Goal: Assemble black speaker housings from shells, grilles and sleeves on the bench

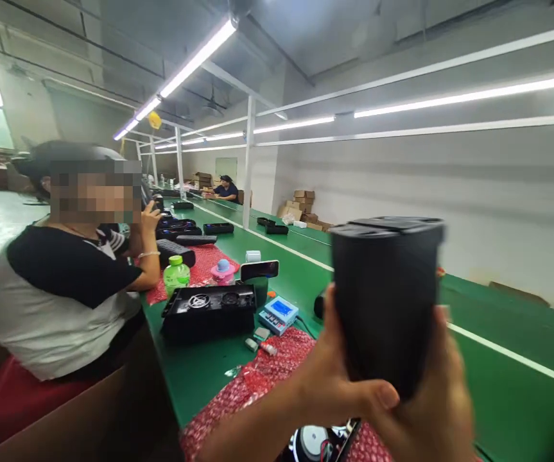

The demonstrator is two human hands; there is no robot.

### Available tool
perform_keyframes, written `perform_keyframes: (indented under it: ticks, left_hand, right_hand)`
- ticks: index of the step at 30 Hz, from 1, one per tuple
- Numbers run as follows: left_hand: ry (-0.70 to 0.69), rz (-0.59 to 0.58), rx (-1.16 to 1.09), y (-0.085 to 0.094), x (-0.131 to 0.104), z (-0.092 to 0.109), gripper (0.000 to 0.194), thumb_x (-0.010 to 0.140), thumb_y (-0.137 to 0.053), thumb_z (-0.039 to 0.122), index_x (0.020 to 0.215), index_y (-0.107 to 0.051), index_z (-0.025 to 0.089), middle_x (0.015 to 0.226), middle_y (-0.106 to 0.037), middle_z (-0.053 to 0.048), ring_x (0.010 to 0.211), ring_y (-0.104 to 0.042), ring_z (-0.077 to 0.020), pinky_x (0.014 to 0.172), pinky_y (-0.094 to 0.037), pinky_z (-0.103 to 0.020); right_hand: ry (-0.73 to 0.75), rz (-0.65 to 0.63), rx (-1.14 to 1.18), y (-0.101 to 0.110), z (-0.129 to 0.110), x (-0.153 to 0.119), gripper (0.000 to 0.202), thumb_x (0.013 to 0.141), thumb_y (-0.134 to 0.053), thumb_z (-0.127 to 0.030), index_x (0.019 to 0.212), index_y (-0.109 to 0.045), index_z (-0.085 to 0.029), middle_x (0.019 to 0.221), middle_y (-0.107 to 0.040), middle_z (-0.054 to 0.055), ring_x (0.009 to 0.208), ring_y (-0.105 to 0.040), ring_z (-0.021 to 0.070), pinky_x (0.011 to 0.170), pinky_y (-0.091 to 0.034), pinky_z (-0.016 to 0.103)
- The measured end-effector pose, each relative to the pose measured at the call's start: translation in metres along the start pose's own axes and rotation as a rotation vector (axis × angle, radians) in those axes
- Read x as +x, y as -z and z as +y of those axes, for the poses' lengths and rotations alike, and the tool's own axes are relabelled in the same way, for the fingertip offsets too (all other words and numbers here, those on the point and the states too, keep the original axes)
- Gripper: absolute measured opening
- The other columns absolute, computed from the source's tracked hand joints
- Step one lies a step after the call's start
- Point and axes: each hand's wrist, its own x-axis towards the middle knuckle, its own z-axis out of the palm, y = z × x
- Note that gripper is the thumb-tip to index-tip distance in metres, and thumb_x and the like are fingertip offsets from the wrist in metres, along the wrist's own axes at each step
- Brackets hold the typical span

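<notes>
Both hands hold up a black plastic housing [385, 301], tilted on end above the green bench. My left hand [325, 378] wraps its left side, thumb across the lower front. My right hand [443, 391] grips the right side and the lower end. Below them, partly hidden by my wrists, an open speaker unit [314, 443] with a round silver magnet and wires lies on red bubble wrap [277, 366]. A blue device with a lit screen [280, 313] stands on the bench beyond the wrap.
Left of the blue device is an open black speaker case [209, 314]. Behind it are a phone [260, 269], a green-capped bottle [176, 274] and a pink-and-blue item [223, 271]. A person [65, 276] sits at the left; another [226, 189] sits far back. A white post [248, 167] rises from the bench [502, 385].
</notes>
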Motion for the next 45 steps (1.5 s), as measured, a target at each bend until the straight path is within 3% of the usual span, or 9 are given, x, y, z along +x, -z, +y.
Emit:
perform_keyframes:
  ticks: [2, 4, 6, 9, 13, 18, 27, 36, 45]
  left_hand:
    - [0.005, 0.205, -0.131, 0.008, -0.003, 0.001, 0.124, 0.067, -0.081, 0.055, 0.154, 0.004, 0.026, 0.135, -0.056, -0.015, 0.122, -0.057, -0.034, 0.106, -0.046, -0.054]
    - [0.026, 0.359, -0.182, 0.023, -0.003, 0.002, 0.112, 0.064, -0.083, 0.051, 0.152, -0.017, 0.028, 0.126, -0.063, -0.009, 0.117, -0.06, -0.0346, 0.103, -0.05, -0.051]
    - [0.037, 0.386, -0.191, 0.039, 0.001, 0.001, 0.103, 0.064, -0.082, 0.05, 0.149, -0.027, 0.029, 0.125, -0.064, -0.007, 0.119, -0.058, -0.0355, 0.101, -0.051, -0.05]
    - [0.075, 0.285, -0.177, 0.052, 0.016, -0.007, 0.096, 0.069, -0.078, 0.045, 0.148, -0.027, 0.027, 0.131, -0.059, -0.009, 0.121, -0.056, -0.0346, 0.1, -0.051, -0.048]
    - [0.184, 0.233, -0.201, 0.056, 0.035, -0.029, 0.087, 0.073, -0.075, 0.042, 0.144, -0.03, 0.024, 0.137, -0.054, -0.011, 0.123, -0.055, -0.0317, 0.106, -0.046, -0.046]
    - [0.189, 0.243, -0.099, 0.064, 0.046, -0.045, 0.082, 0.072, -0.077, 0.042, 0.139, -0.037, 0.017, 0.134, -0.055, -0.014, 0.124, -0.053, -0.0337, 0.107, -0.044, -0.046]
    - [0.19, 0.193, -0.088, 0.062, 0.038, -0.028, 0.11, 0.061, -0.085, 0.031, 0.149, -0.02, 0.021, 0.133, -0.057, -0.013, 0.12, -0.058, -0.0339, 0.103, -0.049, -0.046]
    - [0.202, 0.133, -0.05, 0.069, 0.04, -0.04, 0.102, 0.061, -0.085, 0.029, 0.144, -0.026, 0.022, 0.132, -0.058, -0.014, 0.115, -0.061, -0.0325, 0.095, -0.055, -0.042]
    - [0.207, 0.182, -0.056, 0.07, 0.043, -0.047, 0.097, 0.058, -0.086, 0.027, 0.139, -0.034, 0.023, 0.123, -0.062, -0.011, 0.111, -0.063, -0.0323, 0.089, -0.056, -0.04]
  right_hand:
    - [0.15, 0.017, 0.149, -0.028, -0.015, 0.006, 0.108, 0.079, -0.073, -0.04, 0.151, 0.007, -0.049, 0.16, -0.008, -0.003, 0.145, -0.017, 0.0422, 0.114, -0.024, 0.07]
    - [0.118, -0.08, 0.469, -0.049, -0.017, 0.014, 0.103, 0.08, -0.072, -0.043, 0.151, 0.002, -0.05, 0.158, -0.017, -0.004, 0.144, -0.024, 0.0382, 0.115, -0.026, 0.067]
    - [-0.023, -0.244, 0.802, -0.061, -0.009, 0.025, 0.105, 0.076, -0.076, -0.044, 0.152, -0.003, -0.046, 0.155, -0.027, 0.0, 0.14, -0.035, 0.0356, 0.113, -0.035, 0.061]
    - [-0.212, -0.407, 1.083, -0.067, 0.008, 0.043, 0.107, 0.07, -0.08, -0.041, 0.153, -0.012, -0.035, 0.147, -0.042, 0.006, 0.131, -0.048, 0.0321, 0.106, -0.046, 0.051]
    - [-0.337, -0.294, 1.044, -0.068, 0.022, 0.059, 0.087, 0.071, -0.077, -0.039, 0.145, -0.032, -0.029, 0.137, -0.053, 0.005, 0.126, -0.052, 0.0276, 0.105, -0.047, 0.042]
    - [-0.428, -0.269, 0.989, -0.074, 0.025, 0.066, 0.088, 0.069, -0.075, -0.042, 0.143, -0.032, -0.025, 0.137, -0.052, 0.007, 0.124, -0.053, 0.0279, 0.102, -0.048, 0.041]
    - [-0.343, -0.273, 1.038, -0.077, 0.024, 0.063, 0.078, 0.072, -0.073, -0.035, 0.14, -0.036, -0.024, 0.137, -0.054, 0.005, 0.126, -0.052, 0.0254, 0.107, -0.044, 0.038]
    - [-0.456, -0.204, 1.007, -0.076, 0.02, 0.063, 0.07, 0.07, -0.073, -0.036, 0.13, -0.041, -0.022, 0.122, -0.06, 0.005, 0.111, -0.058, 0.0248, 0.094, -0.051, 0.037]
    - [-0.453, -0.234, 1.03, -0.074, 0.018, 0.068, 0.074, 0.064, -0.07, -0.03, 0.132, -0.04, -0.022, 0.122, -0.06, 0.004, 0.112, -0.057, 0.0244, 0.092, -0.051, 0.035]
